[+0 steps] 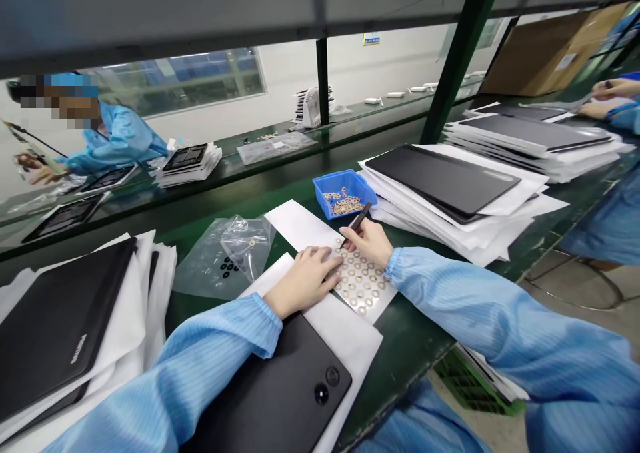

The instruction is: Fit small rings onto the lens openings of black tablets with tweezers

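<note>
My right hand (373, 241) is closed around black tweezers (361, 217), their tip down at the upper left of a sheet of ring-shaped stickers (361, 276). My left hand (307, 279) lies with its fingers spread, the fingertips on the left edge of that sheet. Under my left forearm, a dark tablet back cover (280, 393) with round camera openings rests on white paper (345, 329). Just beyond my right hand stands a blue bin (325, 203) of small gold-coloured rings (345, 205).
Stacked dark covers with white sheets stand at left (65, 313) and right (445, 176). A clear bag (205, 253) with small black rings lies left of my hands. A green post (463, 59) rises behind. Co-workers sit across (120, 133) and at far right (620, 93).
</note>
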Action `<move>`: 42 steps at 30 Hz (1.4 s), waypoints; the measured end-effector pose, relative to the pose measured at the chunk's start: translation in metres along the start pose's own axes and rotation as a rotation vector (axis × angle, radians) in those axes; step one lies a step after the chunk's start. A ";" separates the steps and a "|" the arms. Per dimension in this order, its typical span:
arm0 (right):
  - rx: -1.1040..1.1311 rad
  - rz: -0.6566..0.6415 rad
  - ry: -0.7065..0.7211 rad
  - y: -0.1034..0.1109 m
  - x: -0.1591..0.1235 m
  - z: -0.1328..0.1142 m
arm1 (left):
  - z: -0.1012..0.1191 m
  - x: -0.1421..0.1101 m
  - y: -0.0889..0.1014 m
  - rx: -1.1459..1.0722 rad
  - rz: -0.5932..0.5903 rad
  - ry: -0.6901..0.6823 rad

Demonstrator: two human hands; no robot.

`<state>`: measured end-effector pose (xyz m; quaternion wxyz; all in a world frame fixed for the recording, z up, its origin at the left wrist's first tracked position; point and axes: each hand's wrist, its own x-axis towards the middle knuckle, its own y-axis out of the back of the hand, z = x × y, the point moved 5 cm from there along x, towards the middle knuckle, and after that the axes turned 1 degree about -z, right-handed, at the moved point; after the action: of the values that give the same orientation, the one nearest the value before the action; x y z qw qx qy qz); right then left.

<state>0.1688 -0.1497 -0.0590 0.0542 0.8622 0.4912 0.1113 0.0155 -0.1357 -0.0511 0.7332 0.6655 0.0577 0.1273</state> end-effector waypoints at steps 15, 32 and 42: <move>0.406 -0.182 -0.191 -0.027 -0.169 -0.026 | 0.017 -0.066 0.040 -0.221 0.118 -0.036; 0.212 -0.057 -0.041 -0.030 -0.177 -0.025 | 0.080 -0.145 0.021 -0.083 0.177 -0.054; 0.206 -0.069 -0.043 -0.029 -0.177 -0.026 | 0.081 -0.146 0.015 -0.094 0.159 -0.029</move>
<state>0.0506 -0.2871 -0.0643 -0.0202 0.8479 0.5282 0.0398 -0.1059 -0.2505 -0.0396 0.7520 0.6346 -0.0119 0.1778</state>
